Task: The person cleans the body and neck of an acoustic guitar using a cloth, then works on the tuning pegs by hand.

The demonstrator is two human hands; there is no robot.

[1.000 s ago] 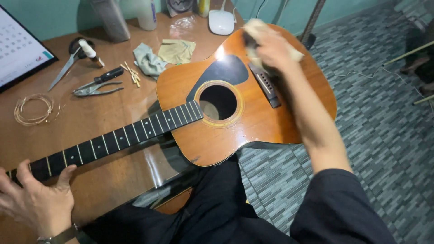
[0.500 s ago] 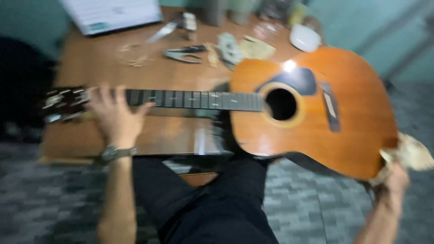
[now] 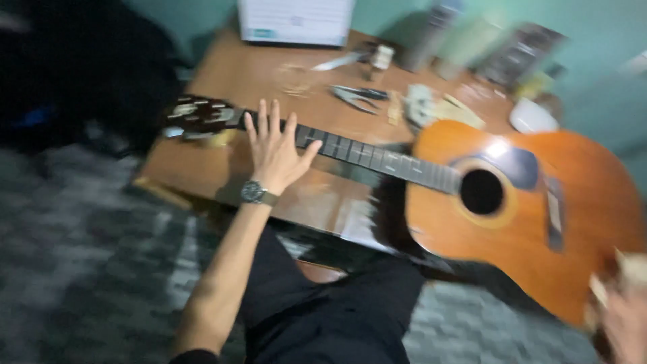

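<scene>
Lap: the person's legs in dark trousers (image 3: 337, 317) fill the lower middle, above a grey patterned floor (image 3: 87, 269).
Right hand: the right hand (image 3: 623, 320) sits at the bottom right corner, blurred and cut by the frame edge. It is closed around a pale cloth (image 3: 630, 269), pressed to the lower rim of the guitar body; how tight the fingers are I cannot tell.
Left arm: a bare forearm runs up from the bottom edge, with a dark wristwatch (image 3: 254, 192) at the wrist.
Left hand: the left hand (image 3: 273, 152) lies flat, palm down, fingers spread wide and straight, thumb out to the side. It rests on the guitar neck near the headstock and grips nothing.
Guitar: the orange-brown acoustic guitar (image 3: 532, 222) lies face up across the lap and table edge, body to the right, round sound hole (image 3: 481, 192) in view, dark neck (image 3: 377, 158) running left to the headstock (image 3: 199, 114).
Table: a brown wooden table (image 3: 222, 81) stands behind the neck.
Tools: dark-handled pliers (image 3: 357, 96) lie near the middle of the table, crumpled greenish rags (image 3: 431, 108) just to their right, a white bowl-like thing (image 3: 532, 116) further right.
Far edge: a white calendar-like sheet (image 3: 296, 20) leans against the teal wall (image 3: 600, 34).
</scene>
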